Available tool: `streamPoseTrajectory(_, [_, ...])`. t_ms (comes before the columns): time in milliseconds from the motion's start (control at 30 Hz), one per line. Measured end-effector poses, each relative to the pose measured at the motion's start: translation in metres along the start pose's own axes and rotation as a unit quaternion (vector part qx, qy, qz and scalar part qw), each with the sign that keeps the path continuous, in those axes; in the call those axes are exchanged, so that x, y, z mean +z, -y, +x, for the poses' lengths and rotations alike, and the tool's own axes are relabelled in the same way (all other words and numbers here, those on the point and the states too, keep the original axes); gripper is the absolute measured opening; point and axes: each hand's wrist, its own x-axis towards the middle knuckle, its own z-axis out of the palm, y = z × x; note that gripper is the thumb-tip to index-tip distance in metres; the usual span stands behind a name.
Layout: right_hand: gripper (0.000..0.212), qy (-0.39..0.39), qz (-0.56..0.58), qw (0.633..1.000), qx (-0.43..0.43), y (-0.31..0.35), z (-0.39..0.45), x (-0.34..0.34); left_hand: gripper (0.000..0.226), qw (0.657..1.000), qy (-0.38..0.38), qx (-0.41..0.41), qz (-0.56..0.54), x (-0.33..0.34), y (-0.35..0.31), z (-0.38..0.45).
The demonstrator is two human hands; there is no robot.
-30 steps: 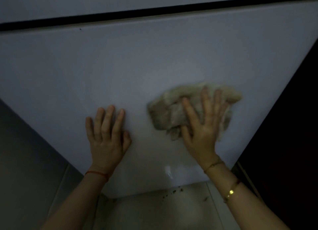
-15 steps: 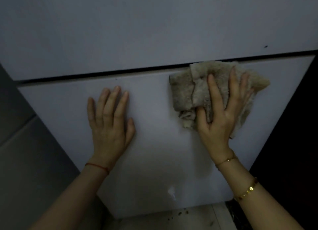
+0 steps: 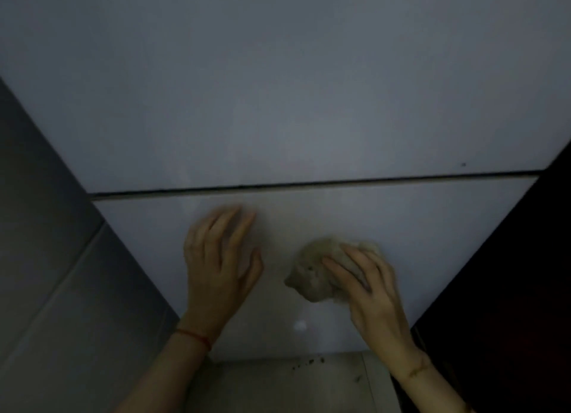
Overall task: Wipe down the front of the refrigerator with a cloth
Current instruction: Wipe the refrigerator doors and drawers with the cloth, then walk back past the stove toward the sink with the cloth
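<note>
The white refrigerator front (image 3: 278,103) fills most of the head view, with a dark seam (image 3: 309,184) dividing the upper door from the lower door (image 3: 448,221). A bunched beige cloth (image 3: 315,273) is pressed on the lower door under my right hand (image 3: 370,289), whose fingers curl over it. Left of the cloth, my left hand (image 3: 219,261) lies flat and open against the lower door. A red string circles the left wrist.
A grey tiled wall (image 3: 40,258) runs along the left. A dark gap (image 3: 509,289) lies to the right of the refrigerator. Pale floor tile (image 3: 278,385) with a few dark crumbs (image 3: 309,362) shows below the door. A small white mark (image 3: 299,326) sits low on the door.
My right hand has dragged the cloth down from the seam to the middle of the lower door, and the cloth has bunched up. The view has tilted upward.
</note>
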Motion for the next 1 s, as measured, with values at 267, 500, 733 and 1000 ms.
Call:
streamPoseTrajectory(267, [0.048, 0.174, 0.085, 0.95, 0.245, 0.048, 0.08, -0.213, 0.027, 0.897, 0.365, -0.127, -0.213, -0.127, -0.047, 0.122])
streamPoseTrajectory(500, [0.04, 0.182, 0.098, 0.898, 0.389, 0.115, 0.145, -0.42, 0.023, 0.797, 0.481, -0.239, -0.276, -0.247, -0.103, 0.256])
streamPoseTrajectory(733, [0.048, 0.155, 0.103, 0.819, 0.543, 0.164, 0.12, -0.516, 0.021, 0.73, 0.589, -0.246, -0.246, -0.297, -0.147, 0.282])
streamPoseTrajectory(1000, [0.044, 0.115, 0.049, 0.715, 0.688, 0.174, 0.036, -0.545, 0.025, 0.626, 0.71, -0.226, -0.231, -0.27, -0.169, 0.255])
